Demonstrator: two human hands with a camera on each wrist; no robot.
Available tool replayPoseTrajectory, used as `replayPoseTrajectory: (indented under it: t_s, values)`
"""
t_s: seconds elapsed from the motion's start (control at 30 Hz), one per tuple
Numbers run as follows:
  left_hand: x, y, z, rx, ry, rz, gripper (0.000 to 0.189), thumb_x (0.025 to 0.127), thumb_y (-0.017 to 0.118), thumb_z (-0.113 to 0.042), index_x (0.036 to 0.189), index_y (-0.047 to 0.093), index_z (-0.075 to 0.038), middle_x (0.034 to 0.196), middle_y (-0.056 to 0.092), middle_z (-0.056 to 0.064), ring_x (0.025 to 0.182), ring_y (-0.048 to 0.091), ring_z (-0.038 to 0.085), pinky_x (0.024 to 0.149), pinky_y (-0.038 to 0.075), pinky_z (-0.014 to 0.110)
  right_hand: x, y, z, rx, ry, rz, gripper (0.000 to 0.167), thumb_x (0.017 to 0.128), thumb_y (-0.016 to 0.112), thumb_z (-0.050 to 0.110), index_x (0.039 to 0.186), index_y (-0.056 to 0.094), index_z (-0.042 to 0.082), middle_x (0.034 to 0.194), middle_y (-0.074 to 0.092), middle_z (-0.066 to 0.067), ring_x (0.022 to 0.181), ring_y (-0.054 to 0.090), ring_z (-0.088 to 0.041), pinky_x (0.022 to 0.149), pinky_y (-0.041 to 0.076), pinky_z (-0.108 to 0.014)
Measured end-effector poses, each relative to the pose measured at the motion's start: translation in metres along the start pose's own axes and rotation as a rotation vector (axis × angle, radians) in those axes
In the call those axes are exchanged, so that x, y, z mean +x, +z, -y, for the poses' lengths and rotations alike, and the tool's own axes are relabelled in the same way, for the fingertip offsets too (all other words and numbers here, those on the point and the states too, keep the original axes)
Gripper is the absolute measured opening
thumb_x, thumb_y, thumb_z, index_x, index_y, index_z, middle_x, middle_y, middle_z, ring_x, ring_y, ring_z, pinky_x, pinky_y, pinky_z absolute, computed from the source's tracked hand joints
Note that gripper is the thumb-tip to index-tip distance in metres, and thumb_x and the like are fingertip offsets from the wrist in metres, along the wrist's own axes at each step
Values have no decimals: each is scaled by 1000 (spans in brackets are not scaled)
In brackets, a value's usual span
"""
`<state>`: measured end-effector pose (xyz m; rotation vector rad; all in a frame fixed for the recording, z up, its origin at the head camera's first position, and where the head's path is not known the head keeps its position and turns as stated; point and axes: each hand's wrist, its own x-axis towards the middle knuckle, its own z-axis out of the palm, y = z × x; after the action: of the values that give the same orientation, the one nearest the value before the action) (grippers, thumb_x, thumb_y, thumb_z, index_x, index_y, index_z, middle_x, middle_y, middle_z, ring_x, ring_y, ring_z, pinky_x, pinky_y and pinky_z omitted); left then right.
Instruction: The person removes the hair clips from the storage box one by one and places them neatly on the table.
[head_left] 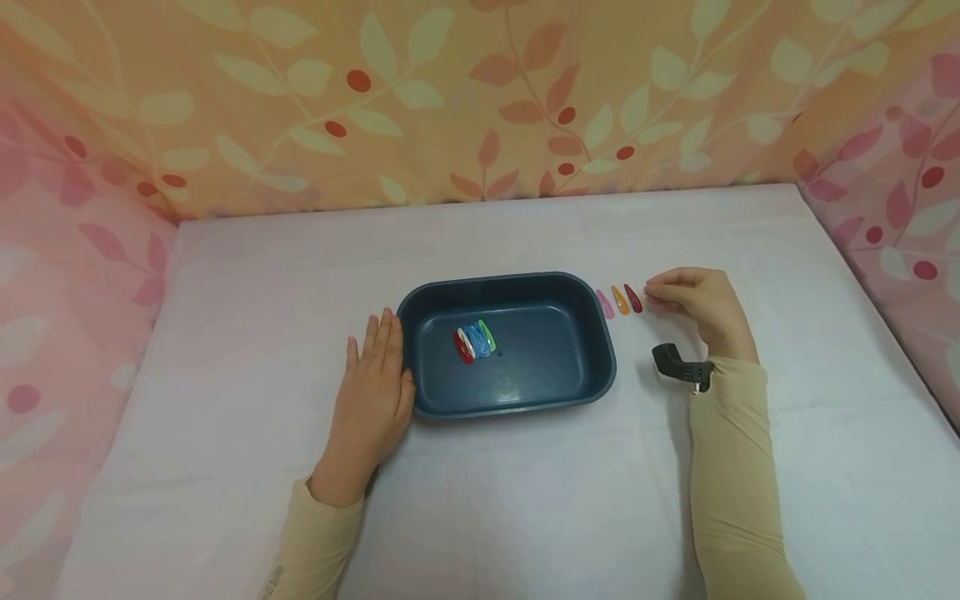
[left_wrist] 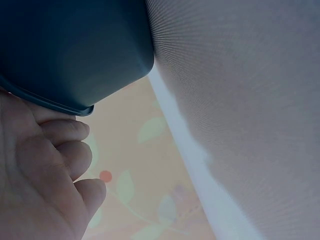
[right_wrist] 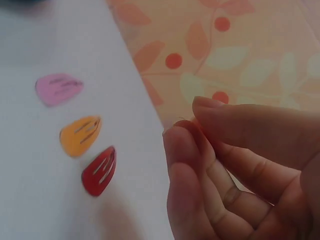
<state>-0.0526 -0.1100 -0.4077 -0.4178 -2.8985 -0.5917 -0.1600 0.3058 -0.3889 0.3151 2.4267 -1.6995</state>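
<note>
A dark blue rectangular tray [head_left: 517,408] sits mid-table, with several snap hair clips [head_left: 475,342] in red, white, blue and green side by side inside it. My left hand [head_left: 372,400] lies along the tray's left wall, fingers straight; in the left wrist view its fingertips meet the rim [left_wrist: 82,111]. Right of the tray, a pink clip [head_left: 605,304], an orange clip [head_left: 620,299] and a dark red clip [head_left: 633,298] lie in a row. Just beyond the red one is my right hand [head_left: 701,304], thumb and index together. A reddish-orange tint shows between them; I cannot tell if they pinch something.
White cloth covers the table [head_left: 487,500]. Leaf-patterned curtains [head_left: 465,100] stand behind it and at both sides. A black camera mount [head_left: 681,365] juts from the right wrist toward the tray.
</note>
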Motion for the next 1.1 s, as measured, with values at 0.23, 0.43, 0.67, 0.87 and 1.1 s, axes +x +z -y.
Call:
replayPoseTrajectory:
  t_s: [0.23,0.43,0.67,0.87,1.1]
  values:
    - [0,-1,0,8,4,11,61,92,44,-15,144,24,10,153,19,20,141,15,35,110,10,56,-7,7,13,41,-71,-6,9,86,67,7,84,75,12,78,68,7,74,67,-7,69,53,-20]
    - [-1,-2,-1,6,-1,17,61,92,43,-16,144,24,10,153,19,20,141,15,35,110,10,56,-15,12,25,102,-137,21,11,85,66,3,83,74,10,78,69,4,72,67,-9,68,53,-21]
    - [-1,-2,-1,6,-2,15,61,92,44,-16,144,24,10,153,19,20,142,13,34,110,10,56,-26,23,41,117,-213,49,9,83,69,1,89,71,-4,77,70,-1,69,67,-15,67,54,-23]
    - [-1,-2,0,6,2,9,61,92,44,-16,144,24,10,153,19,20,142,14,35,110,10,55,-33,32,52,69,-256,92,12,83,69,3,92,71,-5,75,69,-3,63,62,-21,64,50,-24]
    - [-1,-3,-1,-1,2,13,61,92,44,-15,144,24,10,153,19,20,142,13,34,110,10,55,-37,43,58,11,-284,125,14,84,69,6,93,70,-5,72,68,-3,63,60,-21,59,47,-27]
